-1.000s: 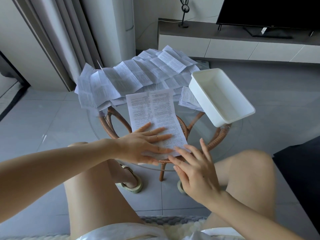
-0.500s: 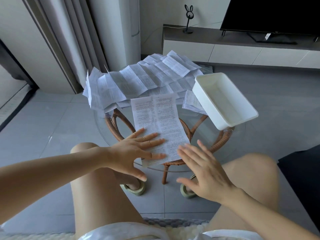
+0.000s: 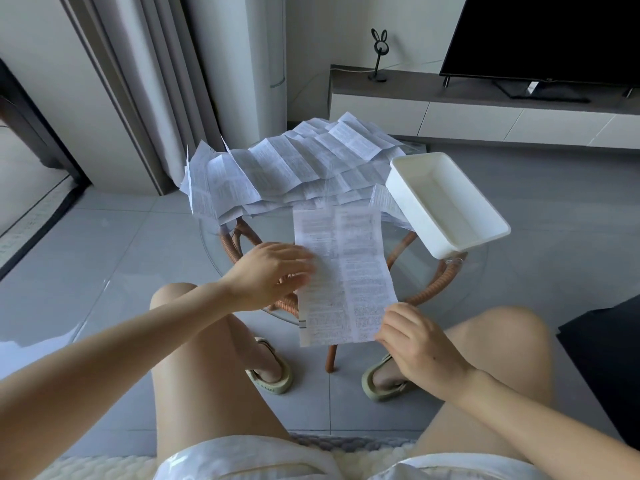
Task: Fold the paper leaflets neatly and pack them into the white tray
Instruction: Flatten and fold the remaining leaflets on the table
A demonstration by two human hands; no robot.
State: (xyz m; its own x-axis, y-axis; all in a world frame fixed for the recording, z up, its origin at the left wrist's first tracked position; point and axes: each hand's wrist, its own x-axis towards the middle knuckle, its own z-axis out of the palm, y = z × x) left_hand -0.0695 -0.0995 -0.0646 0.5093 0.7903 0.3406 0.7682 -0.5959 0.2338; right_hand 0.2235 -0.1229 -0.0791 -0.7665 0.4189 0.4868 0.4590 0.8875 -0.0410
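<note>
A long printed leaflet [image 3: 341, 268] lies on the round glass table [image 3: 415, 271], its near end sticking out past the table's front edge. My right hand [image 3: 412, 337] pinches that near right corner. My left hand [image 3: 273, 271] holds the leaflet's left edge at mid-length, its fingertips hidden under the paper. A heap of unfolded, creased leaflets [image 3: 287, 168] covers the far half of the table. The white tray [image 3: 446, 206] stands empty at the right, overhanging the table's rim.
The table has a rattan base [image 3: 242, 244] under the glass. My knees and sandalled feet [image 3: 270, 375] are below the front rim. A curtain [image 3: 138, 81] is at the far left, a low TV cabinet [image 3: 485, 109] at the back right, a dark seat [image 3: 609, 358] at the right.
My left hand has left the top of the leaflet and taken its left edge. My right hand has closed on the near right corner, and the leaflet's near end has lifted off the glass.
</note>
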